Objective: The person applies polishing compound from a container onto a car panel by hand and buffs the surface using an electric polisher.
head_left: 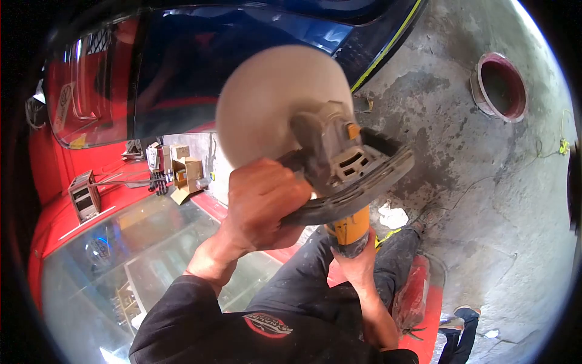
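Note:
A yellow and black power polisher (pixel 350 228) fills the middle of the view. Its broad, pale round pad (pixel 260 100) is slightly blurred and overlaps the glossy dark blue car panel (pixel 182 54). Whether pad and paint touch, I cannot tell. My left hand (pixel 264 197) is closed around one side of the black loop handle (pixel 357 185). Lower down, my right hand (pixel 359 258) wraps the yellow body of the tool, its fingers partly hidden behind it.
A glass-topped counter (pixel 163 242) lies at left, with an open cardboard box (pixel 188 176) behind it. On the concrete floor (pixel 479 224) are a white crumpled cloth (pixel 393 215), a thin cord and a round tub (pixel 500 88). Another person's legs (pixel 461 333) show at lower right.

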Motion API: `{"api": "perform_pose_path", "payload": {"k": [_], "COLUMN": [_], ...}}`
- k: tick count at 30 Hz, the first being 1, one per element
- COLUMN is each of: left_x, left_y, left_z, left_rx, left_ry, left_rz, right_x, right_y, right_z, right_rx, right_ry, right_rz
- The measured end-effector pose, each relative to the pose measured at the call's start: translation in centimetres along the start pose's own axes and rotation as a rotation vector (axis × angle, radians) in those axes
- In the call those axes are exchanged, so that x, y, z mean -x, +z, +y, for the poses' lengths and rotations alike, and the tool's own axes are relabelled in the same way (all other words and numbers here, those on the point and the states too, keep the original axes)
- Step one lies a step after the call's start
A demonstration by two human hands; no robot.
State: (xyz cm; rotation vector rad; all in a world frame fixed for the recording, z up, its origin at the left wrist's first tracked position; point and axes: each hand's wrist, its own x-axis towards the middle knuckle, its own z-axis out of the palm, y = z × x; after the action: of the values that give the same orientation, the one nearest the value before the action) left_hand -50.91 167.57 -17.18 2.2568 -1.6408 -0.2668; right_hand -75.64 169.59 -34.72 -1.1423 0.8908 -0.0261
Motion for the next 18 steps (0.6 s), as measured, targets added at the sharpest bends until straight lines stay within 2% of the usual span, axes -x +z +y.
{"api": "perform_pose_path", "payload": {"k": [3,8,12,14,18], "left_x": [-2.3,-3.5,1.0,4.1,7.8], "left_y": [0.4,2.0,2.5,3.1,3.3], "left_z": [-0.4,-1.8,-2.5,-2.9,-2.9], "left_rx": [0.008,0.06,0.137,0.194,0.209], "left_ry": [0.043,0.082,0.007,0.005,-0.05], "left_rz": [-0.011,0.104,0.14,0.268,0.326], "right_x": [-1.4,-3.0,-2.0,-1.0,-0.5], "right_y": [-1.2,-2.8,-2.9,-2.4,-1.9], "right_z": [-1.9,-3.0,-2.1,0.0,1.2], "right_rx": [0.049,0.088,0.244,0.248,0.286], "right_ry": [-0.051,-0.017,-0.061,-0.102,-0.155], "right_rz": [0.045,0.11,0.107,0.074,0.032]}}
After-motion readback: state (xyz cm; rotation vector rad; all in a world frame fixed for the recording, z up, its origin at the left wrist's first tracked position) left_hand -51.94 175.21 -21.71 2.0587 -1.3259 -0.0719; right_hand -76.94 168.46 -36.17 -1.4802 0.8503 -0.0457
